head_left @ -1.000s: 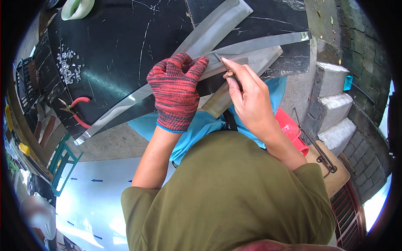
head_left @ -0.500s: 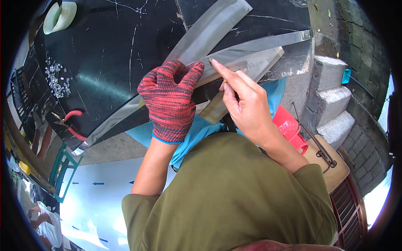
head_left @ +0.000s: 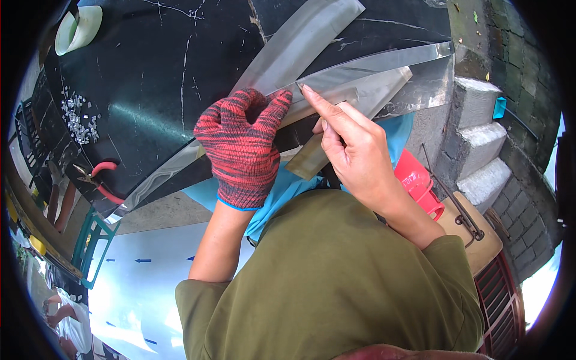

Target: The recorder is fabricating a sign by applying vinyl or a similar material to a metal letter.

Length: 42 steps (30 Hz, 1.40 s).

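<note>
My left hand wears a red-and-black knitted glove, its fingers closed on a long, shiny metal strip that lies along the near edge of the black table. The strip's left end reaches down past the table's corner. At the strip's middle, just right of the glove, the bare index finger of my right hand points along and touches it. The other right fingers and the thumb curl in; whatever they hold is hidden. Under the right hand lies a flat, pale piece, and a yellowish flat bar sticks out toward me.
On the black marbled table lie a wider metal strip, red-handled pliers, several small shiny scraps and a pale green tape roll. A red plastic chair and concrete steps stand at right.
The view has shifted slightly, moving the table's things a little left and the steps right. Both hands keep the same places on the strip.
</note>
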Each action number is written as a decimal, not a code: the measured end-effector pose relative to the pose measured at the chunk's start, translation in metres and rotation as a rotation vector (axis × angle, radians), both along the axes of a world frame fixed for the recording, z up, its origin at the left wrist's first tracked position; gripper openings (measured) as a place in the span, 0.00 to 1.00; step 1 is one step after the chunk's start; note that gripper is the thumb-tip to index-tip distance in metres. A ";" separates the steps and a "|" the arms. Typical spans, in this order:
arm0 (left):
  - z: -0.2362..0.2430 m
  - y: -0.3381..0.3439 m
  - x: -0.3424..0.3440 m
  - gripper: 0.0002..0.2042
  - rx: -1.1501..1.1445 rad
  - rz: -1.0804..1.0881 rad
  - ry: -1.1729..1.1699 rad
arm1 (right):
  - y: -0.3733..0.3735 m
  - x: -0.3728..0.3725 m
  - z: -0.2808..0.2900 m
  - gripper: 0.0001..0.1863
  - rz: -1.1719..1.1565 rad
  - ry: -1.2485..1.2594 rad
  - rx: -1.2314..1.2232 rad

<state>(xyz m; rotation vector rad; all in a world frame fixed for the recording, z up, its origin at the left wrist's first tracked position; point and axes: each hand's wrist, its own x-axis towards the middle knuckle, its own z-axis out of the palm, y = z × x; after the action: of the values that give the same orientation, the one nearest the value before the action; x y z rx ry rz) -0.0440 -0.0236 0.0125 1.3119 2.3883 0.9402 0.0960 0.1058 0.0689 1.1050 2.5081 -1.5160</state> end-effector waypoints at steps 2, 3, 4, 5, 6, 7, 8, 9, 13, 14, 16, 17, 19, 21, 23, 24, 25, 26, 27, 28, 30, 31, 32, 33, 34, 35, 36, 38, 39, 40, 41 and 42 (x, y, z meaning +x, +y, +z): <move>-0.001 -0.001 0.000 0.29 0.005 0.003 -0.037 | 0.000 0.000 0.000 0.33 0.003 -0.005 -0.001; 0.001 0.000 -0.001 0.29 0.004 0.003 -0.037 | 0.000 0.001 0.000 0.33 0.004 -0.002 0.002; 0.003 0.001 -0.004 0.29 0.006 -0.036 0.060 | 0.000 0.001 0.000 0.34 0.005 -0.001 0.006; 0.004 0.002 -0.006 0.29 0.008 -0.076 0.158 | 0.000 0.001 0.000 0.34 0.006 -0.001 0.006; 0.004 0.002 -0.006 0.29 0.008 -0.076 0.157 | -0.001 0.000 0.000 0.34 0.009 -0.003 0.016; 0.004 0.002 -0.007 0.28 -0.001 -0.080 0.128 | -0.002 0.000 0.000 0.34 0.012 -0.005 0.027; 0.004 0.001 -0.007 0.28 -0.011 -0.084 0.100 | -0.002 0.000 0.000 0.34 0.012 -0.005 0.026; 0.005 0.001 -0.006 0.28 -0.011 -0.084 0.099 | -0.002 0.000 0.000 0.35 0.012 -0.005 0.027; 0.003 0.001 -0.006 0.28 -0.007 -0.076 0.139 | -0.004 0.000 0.000 0.36 0.012 -0.007 0.038; 0.003 0.001 -0.006 0.28 -0.007 -0.076 0.111 | -0.004 0.000 -0.001 0.36 0.012 -0.007 0.039; 0.004 0.002 -0.006 0.28 -0.005 -0.076 0.123 | -0.006 0.000 -0.001 0.37 0.006 0.000 0.075; 0.004 0.002 -0.006 0.28 -0.004 -0.076 0.135 | -0.007 -0.001 -0.001 0.37 0.006 0.000 0.075; 0.007 0.003 -0.007 0.27 -0.004 -0.078 0.155 | -0.009 -0.002 0.002 0.37 -0.003 -0.026 0.069; 0.008 0.004 -0.007 0.27 -0.003 -0.082 0.174 | -0.011 -0.004 0.002 0.37 0.005 -0.027 0.111; 0.006 0.004 -0.008 0.27 0.006 -0.086 0.168 | -0.014 -0.006 0.003 0.37 0.013 -0.025 0.152; 0.006 0.005 -0.008 0.27 0.007 -0.087 0.169 | -0.014 -0.007 0.006 0.37 0.038 -0.059 0.178; 0.006 0.006 -0.009 0.25 0.012 -0.084 0.184 | -0.014 -0.009 0.008 0.37 0.063 -0.093 0.203; 0.006 0.006 -0.009 0.23 0.019 -0.081 0.199 | -0.014 -0.009 0.009 0.37 0.062 -0.093 0.203; 0.006 0.006 -0.009 0.23 0.019 -0.082 0.199 | -0.014 -0.009 0.009 0.35 0.102 -0.111 0.211; 0.005 0.007 -0.009 0.22 0.025 -0.077 0.199 | -0.014 -0.009 0.009 0.35 0.144 -0.130 0.222; 0.006 0.007 -0.008 0.22 0.034 -0.071 0.199 | -0.014 -0.009 0.009 0.35 0.142 -0.138 0.226; 0.007 0.007 -0.009 0.22 0.018 -0.078 0.197 | -0.015 -0.010 0.009 0.35 0.140 -0.145 0.228; 0.007 0.008 -0.009 0.21 0.001 -0.084 0.196 | -0.016 -0.010 0.009 0.35 0.140 -0.145 0.230; 0.007 0.007 -0.009 0.21 0.003 -0.084 0.196 | -0.016 -0.010 0.008 0.35 0.135 -0.145 0.239; 0.006 0.006 -0.008 0.23 -0.004 -0.082 0.182 | -0.018 -0.010 0.008 0.35 0.129 -0.145 0.248; 0.006 0.006 -0.007 0.24 -0.010 -0.079 0.169 | -0.019 -0.011 0.008 0.35 0.129 -0.144 0.248; 0.006 0.005 -0.007 0.24 -0.009 -0.079 0.170 | -0.020 -0.013 0.007 0.35 0.089 -0.135 0.243; 0.006 0.005 -0.007 0.23 -0.047 -0.067 0.163 | -0.022 -0.011 0.008 0.36 0.052 -0.122 0.240; 0.006 0.005 -0.007 0.23 -0.045 -0.065 0.166 | -0.023 -0.008 0.010 0.36 0.057 -0.133 0.232; 0.006 0.005 -0.005 0.23 -0.009 -0.056 0.188 | -0.024 -0.005 0.011 0.35 0.060 -0.145 0.228; 0.006 0.006 -0.005 0.23 0.027 -0.047 0.210 | -0.024 -0.004 0.011 0.35 0.061 -0.143 0.235; 0.008 0.007 -0.005 0.23 0.034 -0.045 0.214 | -0.022 -0.003 0.009 0.35 0.064 -0.130 0.256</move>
<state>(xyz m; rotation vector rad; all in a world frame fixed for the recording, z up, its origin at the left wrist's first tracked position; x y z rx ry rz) -0.0488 -0.0164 0.0202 1.5431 2.4953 0.8706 0.0925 0.0834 0.0782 1.0981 2.6706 -1.0924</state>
